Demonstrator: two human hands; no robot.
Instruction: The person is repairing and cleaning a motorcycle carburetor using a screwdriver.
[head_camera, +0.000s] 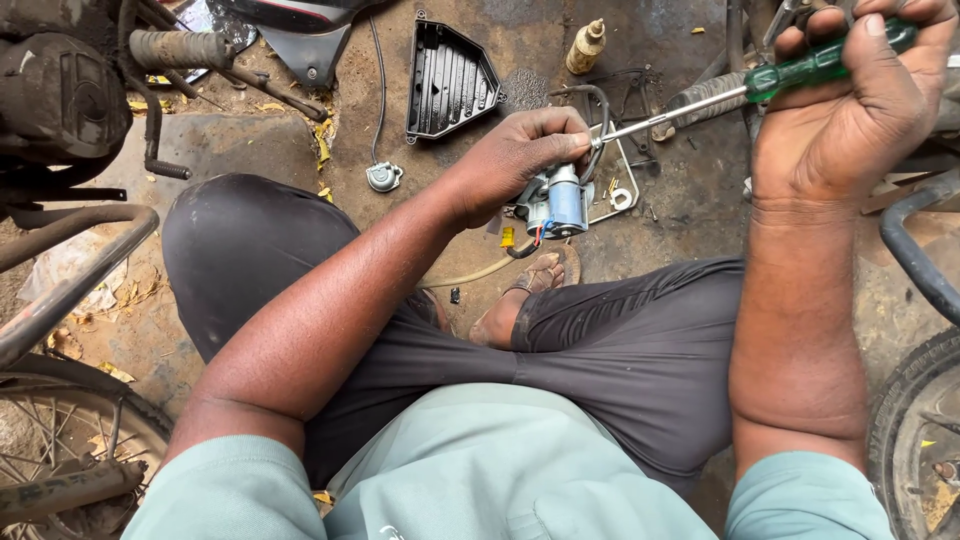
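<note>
Grey trousers on crossed legs (600, 350) nearest, left hand (510, 165) at centre, fingers curled around a small blue-grey motor part (557, 203), right hand (850, 110) at two o'clock, fist closed on a green-handled screwdriver (790, 75), its tip at the part, black ribbed cover (448, 80) at twelve o'clock on the dirt floor (250, 140).

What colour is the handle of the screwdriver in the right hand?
Translucent green; the screwdriver handle shows best in the head view, gripped by the right hand.
</note>
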